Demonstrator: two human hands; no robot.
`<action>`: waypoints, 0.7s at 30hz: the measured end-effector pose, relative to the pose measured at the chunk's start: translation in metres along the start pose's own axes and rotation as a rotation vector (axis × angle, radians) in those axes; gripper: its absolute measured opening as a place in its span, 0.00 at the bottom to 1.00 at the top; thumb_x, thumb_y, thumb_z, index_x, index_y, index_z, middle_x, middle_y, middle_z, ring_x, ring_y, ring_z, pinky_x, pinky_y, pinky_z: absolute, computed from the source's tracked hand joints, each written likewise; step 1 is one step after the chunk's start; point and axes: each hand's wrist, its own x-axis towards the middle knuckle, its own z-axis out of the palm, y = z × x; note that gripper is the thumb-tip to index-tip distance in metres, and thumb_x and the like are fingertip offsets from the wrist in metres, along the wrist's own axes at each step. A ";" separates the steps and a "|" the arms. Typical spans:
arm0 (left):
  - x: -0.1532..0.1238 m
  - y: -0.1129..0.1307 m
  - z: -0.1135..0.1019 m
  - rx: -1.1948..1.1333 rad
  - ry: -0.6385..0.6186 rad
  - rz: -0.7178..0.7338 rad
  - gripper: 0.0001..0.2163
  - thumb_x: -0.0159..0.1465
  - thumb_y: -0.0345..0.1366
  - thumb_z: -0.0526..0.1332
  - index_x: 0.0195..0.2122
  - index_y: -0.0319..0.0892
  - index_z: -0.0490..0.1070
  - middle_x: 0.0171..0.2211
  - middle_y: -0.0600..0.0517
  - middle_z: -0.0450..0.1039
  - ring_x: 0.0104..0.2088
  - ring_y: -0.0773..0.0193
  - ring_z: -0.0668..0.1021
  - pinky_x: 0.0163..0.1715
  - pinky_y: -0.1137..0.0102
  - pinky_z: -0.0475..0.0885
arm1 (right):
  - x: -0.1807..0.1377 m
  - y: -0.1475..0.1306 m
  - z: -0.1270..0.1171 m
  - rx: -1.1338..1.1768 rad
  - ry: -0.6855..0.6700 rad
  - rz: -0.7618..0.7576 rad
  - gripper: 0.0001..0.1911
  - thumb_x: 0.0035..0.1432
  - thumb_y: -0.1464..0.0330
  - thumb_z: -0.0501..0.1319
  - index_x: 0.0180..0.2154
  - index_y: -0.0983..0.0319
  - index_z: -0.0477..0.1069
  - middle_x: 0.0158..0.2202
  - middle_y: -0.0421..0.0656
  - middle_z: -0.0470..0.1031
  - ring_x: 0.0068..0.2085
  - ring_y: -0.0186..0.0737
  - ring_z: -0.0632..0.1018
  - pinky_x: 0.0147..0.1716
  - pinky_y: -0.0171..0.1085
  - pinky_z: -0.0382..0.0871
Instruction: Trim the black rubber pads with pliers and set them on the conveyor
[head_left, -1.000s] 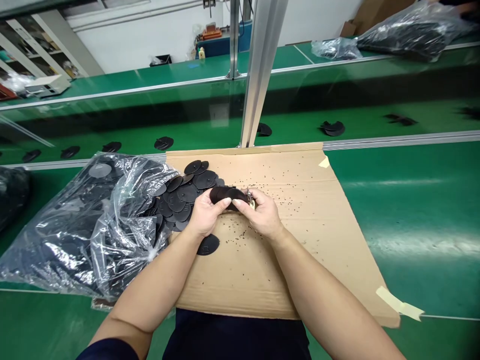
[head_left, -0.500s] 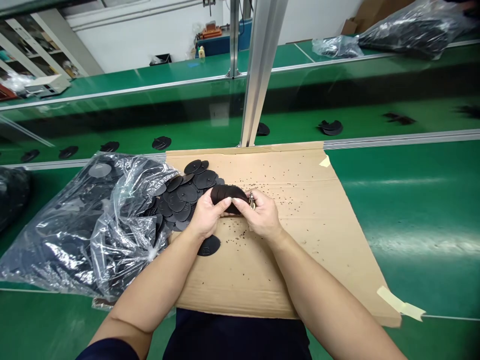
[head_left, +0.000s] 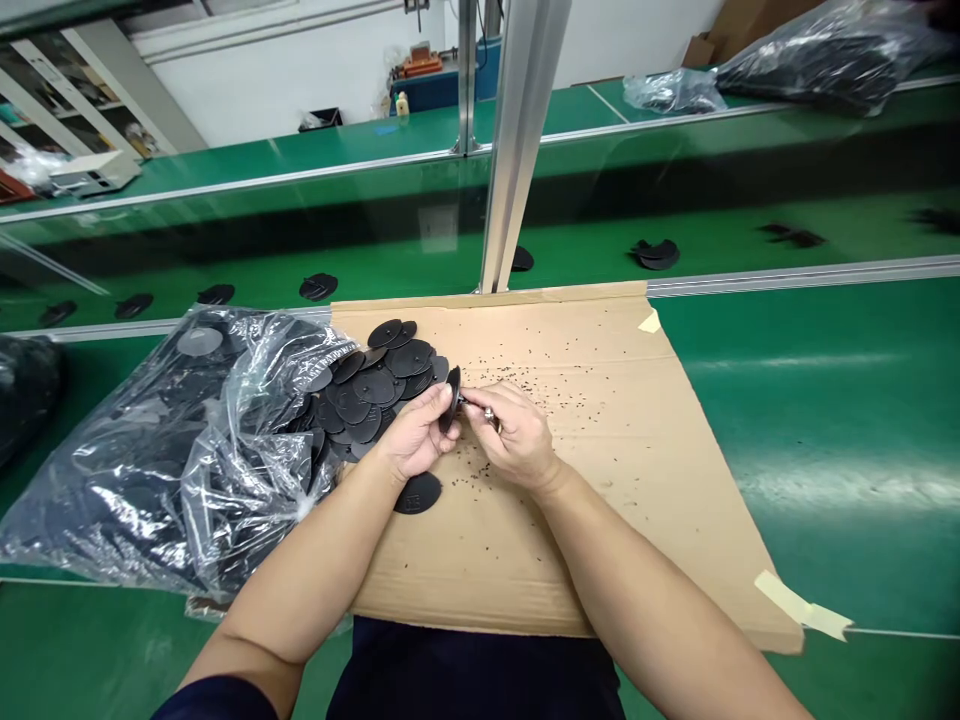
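Head view | left hand (head_left: 420, 432): fingers pinch black disc (head_left: 453, 402) at 2 o'clock, edge-on, face hidden | right hand (head_left: 516, 432): fingers grasp metal tool (head_left: 491, 417), mostly hidden | disc pile (head_left: 374, 386), 10 o'clock of left hand, partly obscured by clear bag (head_left: 142, 460)

The held disc (head_left: 454, 386) is black, like the piled discs (head_left: 373, 387); the cardboard (head_left: 645, 400) is tan, speckled with black. The bench (head_left: 825, 400) is green and the post (head_left: 523, 120) silver-grey. The tape (head_left: 799, 604) is pale cream, the sleeve (head_left: 217, 700) dark navy.
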 end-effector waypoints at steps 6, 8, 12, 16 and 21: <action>-0.002 0.001 -0.001 0.023 -0.006 -0.010 0.27 0.47 0.45 0.75 0.42 0.39 0.66 0.28 0.55 0.64 0.19 0.74 0.66 0.12 0.81 0.57 | -0.001 -0.001 0.000 -0.022 0.026 -0.031 0.09 0.63 0.73 0.56 0.43 0.63 0.73 0.35 0.46 0.77 0.35 0.41 0.76 0.40 0.42 0.71; -0.002 0.000 0.000 0.051 -0.003 0.000 0.26 0.49 0.46 0.74 0.42 0.41 0.66 0.28 0.55 0.64 0.19 0.74 0.67 0.12 0.81 0.57 | -0.002 -0.002 -0.001 -0.029 0.022 -0.022 0.10 0.62 0.73 0.56 0.43 0.62 0.74 0.34 0.46 0.77 0.36 0.41 0.76 0.40 0.42 0.71; 0.000 -0.003 0.001 0.076 0.012 0.033 0.25 0.50 0.48 0.72 0.43 0.41 0.66 0.28 0.55 0.65 0.20 0.72 0.68 0.13 0.79 0.61 | -0.001 -0.003 0.001 -0.027 0.008 0.070 0.10 0.63 0.71 0.54 0.42 0.60 0.74 0.36 0.45 0.77 0.37 0.42 0.76 0.42 0.44 0.72; 0.006 -0.005 0.002 0.043 0.082 0.214 0.24 0.49 0.41 0.74 0.42 0.40 0.66 0.32 0.53 0.70 0.27 0.68 0.74 0.24 0.75 0.71 | -0.003 -0.003 0.004 0.052 0.061 0.188 0.11 0.63 0.69 0.55 0.43 0.61 0.74 0.38 0.46 0.76 0.39 0.42 0.76 0.42 0.44 0.73; 0.012 -0.005 0.001 0.055 0.226 0.426 0.23 0.46 0.35 0.75 0.40 0.40 0.67 0.41 0.49 0.73 0.42 0.60 0.76 0.41 0.66 0.74 | -0.005 0.004 0.004 0.040 0.228 0.339 0.10 0.62 0.67 0.57 0.42 0.61 0.74 0.38 0.47 0.76 0.40 0.44 0.77 0.42 0.44 0.73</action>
